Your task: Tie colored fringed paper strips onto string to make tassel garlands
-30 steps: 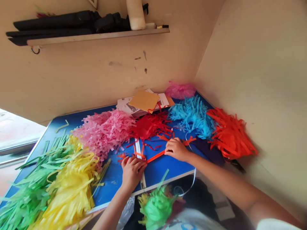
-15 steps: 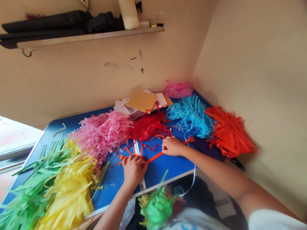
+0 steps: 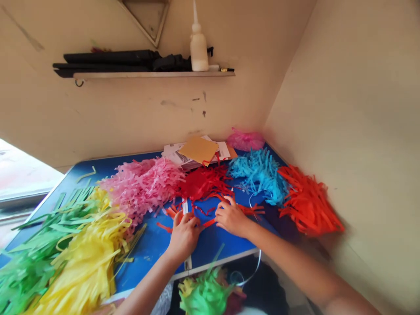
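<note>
My left hand (image 3: 184, 234) and my right hand (image 3: 230, 217) rest close together on the blue table (image 3: 154, 245), both pinching loose orange-red paper strips (image 3: 210, 222) that lie between them. A white strip (image 3: 184, 205) pokes out just above my left fingers. Heaps of shredded paper surround the hands: red (image 3: 201, 183) right behind them, pink (image 3: 144, 186) to the left, light blue (image 3: 259, 173) and orange-red (image 3: 306, 201) to the right.
Yellow shreds (image 3: 85, 258) and green shreds (image 3: 36, 249) fill the table's left side. A stack of papers with a tan card (image 3: 198, 149) and a pink bag (image 3: 245, 140) sit at the back. A wall shelf (image 3: 154, 74) carries a white bottle (image 3: 198, 46). A green pom-pom (image 3: 205, 295) lies below the table edge.
My right hand has slid left toward my left hand, shortening the strip between them. The camera has tilted up, showing more of the wall and shelf.
</note>
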